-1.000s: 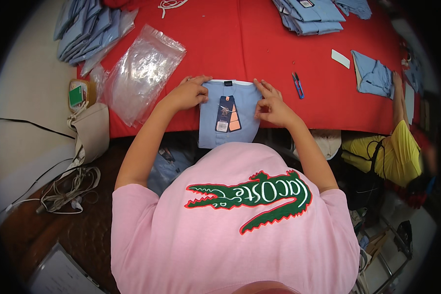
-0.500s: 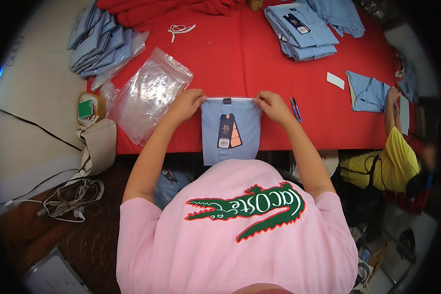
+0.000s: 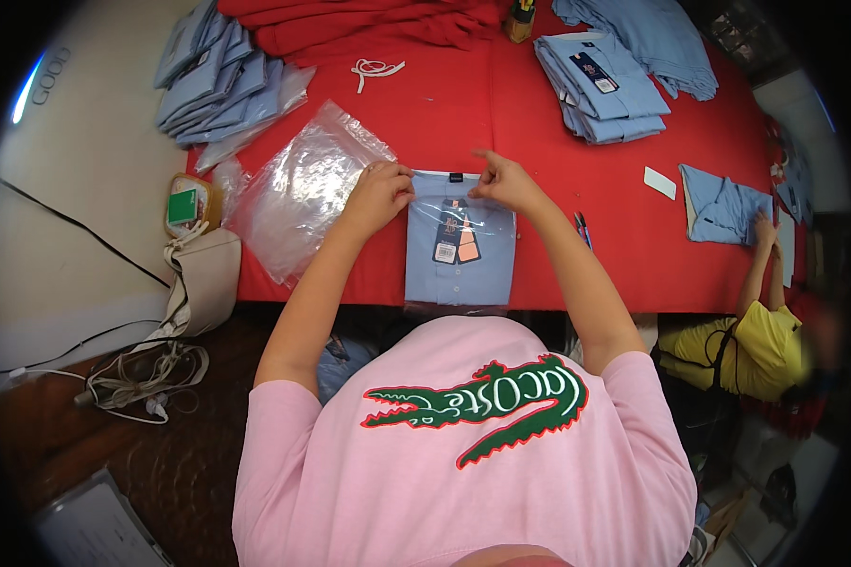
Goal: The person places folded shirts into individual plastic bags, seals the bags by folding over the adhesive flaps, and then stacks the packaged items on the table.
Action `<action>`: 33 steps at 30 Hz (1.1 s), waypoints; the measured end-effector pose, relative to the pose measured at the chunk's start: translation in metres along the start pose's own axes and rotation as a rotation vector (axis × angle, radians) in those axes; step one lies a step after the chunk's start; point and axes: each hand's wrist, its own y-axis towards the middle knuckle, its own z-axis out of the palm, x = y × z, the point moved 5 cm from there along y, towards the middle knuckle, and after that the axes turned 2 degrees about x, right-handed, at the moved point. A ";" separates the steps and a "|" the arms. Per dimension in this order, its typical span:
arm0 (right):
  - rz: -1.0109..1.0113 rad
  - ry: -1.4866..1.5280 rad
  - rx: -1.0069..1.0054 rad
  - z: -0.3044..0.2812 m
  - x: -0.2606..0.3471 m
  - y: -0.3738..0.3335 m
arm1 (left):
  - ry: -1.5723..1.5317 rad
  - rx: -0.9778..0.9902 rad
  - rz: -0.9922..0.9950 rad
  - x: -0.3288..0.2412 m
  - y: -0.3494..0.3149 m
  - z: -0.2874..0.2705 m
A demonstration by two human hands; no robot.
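A folded light-blue shirt (image 3: 459,279) with dark and orange hang tags (image 3: 457,241) lies at the table's near edge inside a clear plastic bag (image 3: 487,227). The bag's glossy film reaches a little past the shirt toward me. My left hand (image 3: 380,197) is closed on the bag at its far left corner, fingers curled. At the far right side, my right hand (image 3: 507,182) pinches the bag, its index finger stretched out past the edge. What lies under the fingertips is partly hidden.
Left of the shirt lie loose clear bags (image 3: 303,198), with packed shirts (image 3: 222,80) behind. Folded shirts (image 3: 600,90) are stacked at the back right. Blue-handled snips (image 3: 582,230) and a white card (image 3: 660,182) lie rightward. A co-worker in yellow (image 3: 761,335) handles another shirt (image 3: 723,203).
The bagged shirt now rests flatter and farther onto the table. My right hand has slid inward along the far edge and raised its index finger. The view has shifted slightly.
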 end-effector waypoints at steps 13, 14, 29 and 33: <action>-0.230 -0.246 -0.021 0.017 0.007 -0.002 | -0.251 0.045 -0.097 0.013 0.006 0.009; -0.243 -0.196 -0.039 0.017 0.001 -0.003 | -0.291 0.056 -0.098 0.012 0.009 0.010; -0.008 -0.048 0.054 0.026 -0.023 0.018 | -0.252 0.249 -0.143 0.031 0.017 0.043; -0.083 -0.178 0.060 0.029 -0.019 0.017 | -0.282 0.260 -0.134 0.028 0.012 0.040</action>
